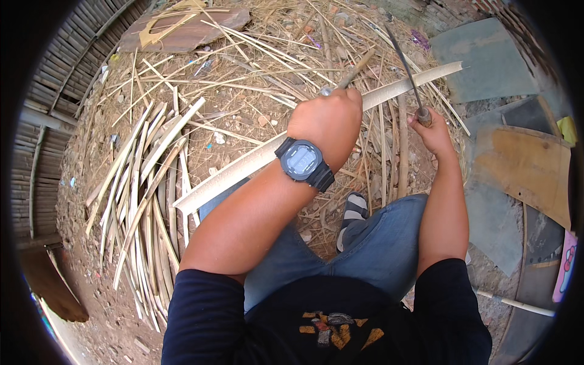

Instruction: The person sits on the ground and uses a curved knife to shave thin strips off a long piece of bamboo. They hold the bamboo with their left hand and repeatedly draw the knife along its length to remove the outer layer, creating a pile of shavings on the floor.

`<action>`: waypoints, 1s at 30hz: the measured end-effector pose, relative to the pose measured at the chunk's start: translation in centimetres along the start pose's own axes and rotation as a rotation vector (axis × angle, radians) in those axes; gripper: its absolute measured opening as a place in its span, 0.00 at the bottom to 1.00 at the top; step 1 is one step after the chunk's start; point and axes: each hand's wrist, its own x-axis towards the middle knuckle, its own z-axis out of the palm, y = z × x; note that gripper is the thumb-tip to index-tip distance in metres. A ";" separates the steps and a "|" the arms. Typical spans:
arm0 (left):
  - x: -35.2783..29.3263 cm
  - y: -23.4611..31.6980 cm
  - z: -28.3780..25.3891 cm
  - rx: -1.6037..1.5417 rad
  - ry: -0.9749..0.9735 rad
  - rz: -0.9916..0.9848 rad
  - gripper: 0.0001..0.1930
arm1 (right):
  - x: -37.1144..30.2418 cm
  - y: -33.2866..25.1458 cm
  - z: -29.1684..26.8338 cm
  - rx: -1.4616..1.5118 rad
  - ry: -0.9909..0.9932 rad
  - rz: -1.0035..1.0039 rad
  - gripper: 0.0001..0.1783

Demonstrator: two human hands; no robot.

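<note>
My left hand point(328, 118), with a black digital watch point(301, 160) on its wrist, is closed over a long, pale split bamboo strip point(234, 168). The strip slants from near my left thigh up to the far right, passing under the fist. A short wooden stick point(357, 68) juts out beyond the knuckles; whether the fist also grips it, I cannot tell. In my right hand point(435, 132) is the wooden handle of a long, dark-bladed knife point(406, 64). Its blade points away from me and crosses the strip in the picture; contact between them cannot be made out.
A heap of split bamboo strips point(143, 201) lies at my left, with more scattered ahead over littered dirt. Grey sheets point(483, 61) and a brown worn board point(523, 170) lie at right. A brown panel point(188, 30) rests far left, beside a bamboo wall point(45, 176).
</note>
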 end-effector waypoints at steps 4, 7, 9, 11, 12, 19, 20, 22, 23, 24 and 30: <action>0.7 -2.0 -0.4 -0.032 0.049 0.014 0.14 | -1.3 -3.7 2.0 -0.080 0.017 -0.115 0.26; 1.0 -2.2 -0.8 -0.015 0.068 0.004 0.14 | -1.0 -5.0 0.4 -0.125 -0.051 -0.050 0.32; 1.1 -2.2 -0.9 -0.032 0.076 0.020 0.15 | -0.2 -2.1 -0.6 -0.072 0.082 0.021 0.34; 1.1 -2.3 -0.8 -0.028 0.022 0.009 0.15 | 0.1 -0.5 -1.7 0.028 0.149 0.170 0.36; 1.3 -2.2 -0.6 -0.027 0.037 0.026 0.16 | 0.3 0.2 -2.0 0.014 0.172 0.208 0.36; 1.3 -1.7 -0.7 0.018 0.145 0.015 0.18 | -3.6 -7.5 -1.4 -0.242 0.034 -0.133 0.33; 1.4 -2.1 -0.7 0.036 0.131 0.027 0.17 | -4.2 -8.1 -2.2 -0.239 0.043 -0.139 0.31; 1.1 -2.0 -0.5 0.057 0.115 0.028 0.16 | -4.3 -6.2 -3.2 -0.123 0.020 -0.056 0.32; 1.3 -1.9 -0.5 0.065 0.126 0.036 0.16 | -3.7 -5.0 -3.8 -0.072 0.025 -0.025 0.33; 1.5 -2.0 -0.6 0.050 0.118 0.039 0.15 | -3.4 -3.7 -3.3 -0.097 0.213 -0.019 0.35; 2.0 -1.5 -0.5 0.101 0.188 0.042 0.16 | -6.5 -8.0 -4.3 -0.159 0.275 -0.014 0.29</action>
